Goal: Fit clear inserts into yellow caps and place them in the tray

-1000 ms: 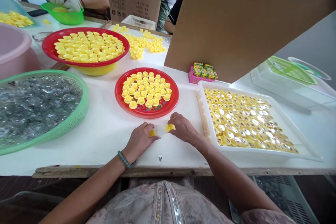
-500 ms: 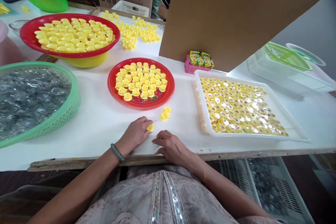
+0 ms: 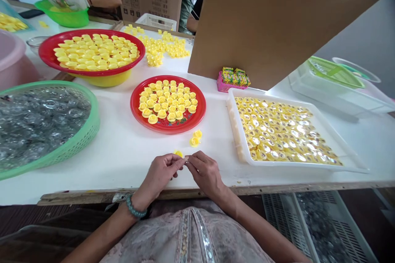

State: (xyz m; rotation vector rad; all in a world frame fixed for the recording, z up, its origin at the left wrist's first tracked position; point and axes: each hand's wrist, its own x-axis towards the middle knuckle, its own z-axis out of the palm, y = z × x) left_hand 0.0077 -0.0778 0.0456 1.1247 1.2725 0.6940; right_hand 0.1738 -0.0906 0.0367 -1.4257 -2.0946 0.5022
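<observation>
My left hand and my right hand meet at the fingertips close to the table's front edge. Both are closed in a pinch around something tiny that I cannot make out. Just beyond the left fingers a small yellow plastic piece lies on the white table. A couple more yellow cup-shaped pieces sit a little farther off to the right. Behind them stands a red plate holding rows of such yellow pieces. At the right, a white tray is filled with yellow pieces that have shiny round tops.
A green basket of clear plastic parts stands left. Behind it a red tray of yellow pieces rests on a yellow basin. A cardboard sheet rises beside a pink box. Opposite, a person's gloved hands work over a green bowl.
My hands have come together at the fingertips. The left hand has let go of the yellow piece, which now lies on the table. The view has shifted slightly.
</observation>
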